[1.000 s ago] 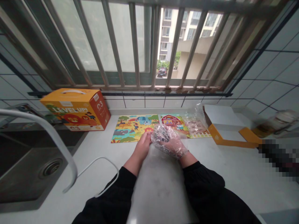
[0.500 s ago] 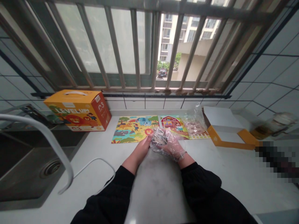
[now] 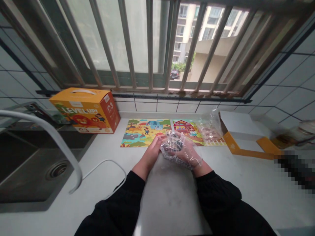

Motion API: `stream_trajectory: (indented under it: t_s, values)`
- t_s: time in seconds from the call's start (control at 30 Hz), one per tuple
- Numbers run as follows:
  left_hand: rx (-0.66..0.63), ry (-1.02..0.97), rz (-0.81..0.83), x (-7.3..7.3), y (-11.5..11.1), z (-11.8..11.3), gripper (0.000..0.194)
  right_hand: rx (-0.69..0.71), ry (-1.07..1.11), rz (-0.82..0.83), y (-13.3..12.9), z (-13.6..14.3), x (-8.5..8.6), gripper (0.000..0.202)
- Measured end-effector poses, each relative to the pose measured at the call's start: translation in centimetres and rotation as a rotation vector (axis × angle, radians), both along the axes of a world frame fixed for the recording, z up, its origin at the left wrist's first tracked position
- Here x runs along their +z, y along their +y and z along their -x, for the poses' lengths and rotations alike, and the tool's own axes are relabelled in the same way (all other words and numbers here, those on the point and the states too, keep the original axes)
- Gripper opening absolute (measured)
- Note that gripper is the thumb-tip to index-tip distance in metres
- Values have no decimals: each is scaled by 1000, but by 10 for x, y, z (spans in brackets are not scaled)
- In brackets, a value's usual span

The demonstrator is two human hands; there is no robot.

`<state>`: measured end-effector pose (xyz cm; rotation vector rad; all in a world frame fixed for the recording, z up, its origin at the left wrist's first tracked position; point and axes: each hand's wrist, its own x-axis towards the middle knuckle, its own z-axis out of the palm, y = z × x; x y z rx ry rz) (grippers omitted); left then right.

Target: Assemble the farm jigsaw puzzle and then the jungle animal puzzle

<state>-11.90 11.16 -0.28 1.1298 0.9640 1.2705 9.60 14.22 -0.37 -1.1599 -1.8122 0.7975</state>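
Between my hands is a clear plastic bag [image 3: 173,142] with dark and pale pieces inside that I cannot make out clearly. My left hand [image 3: 154,147] grips the bag's left side, its thumb on top. My right hand [image 3: 189,153] is seen through the crinkled plastic, closed around the right side, and some fingers are hidden. Just beyond the hands lies a colourful animal picture board [image 3: 140,132], partly covered by the left fingers. Beside it is a farm picture board [image 3: 183,127], with another clear bag [image 3: 210,131] of pinkish-brown pieces on its right part.
An orange box [image 3: 86,111] with a handle stands back left, by the sink [image 3: 49,200] and its curved grey faucet [image 3: 71,157]. A white cable [image 3: 108,161] loops near my left sleeve. An open white-and-orange box [image 3: 242,147] lies right. A barred window [image 3: 150,49] is behind the counter [image 3: 236,177].
The view has shifted slightly. Both hands still hold the bag, which has turned a little, and the plastic is spread more over my right hand.
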Motion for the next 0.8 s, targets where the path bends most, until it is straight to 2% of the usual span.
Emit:
stream_trajectory:
  t_s: [0.1, 0.27, 0.33, 0.43, 0.5, 0.63, 0.8]
  values:
    - [56, -90, 76, -6, 6, 0, 59, 27, 0, -21, -1, 0, 3, 89]
    - [167, -23, 133, -12, 13, 3, 66, 98, -37, -45, 0, 2, 2, 90]
    - [138, 46, 150, -12, 13, 5, 64, 125, -76, -41, -1, 2, 3, 91]
    - [73, 127, 155, -9, 9, 8, 48, 189, -107, -31, -6, 0, 11, 88]
    - [72, 143, 151, -8, 8, 11, 41, 219, -123, -15, -11, -3, 18, 84]
    - [80, 171, 143, -3, 7, 20, 36, 269, -105, 94, -19, -8, 30, 84]
    - [73, 180, 118, 3, 8, 27, 35, 379, 10, 232, -20, -11, 29, 87]
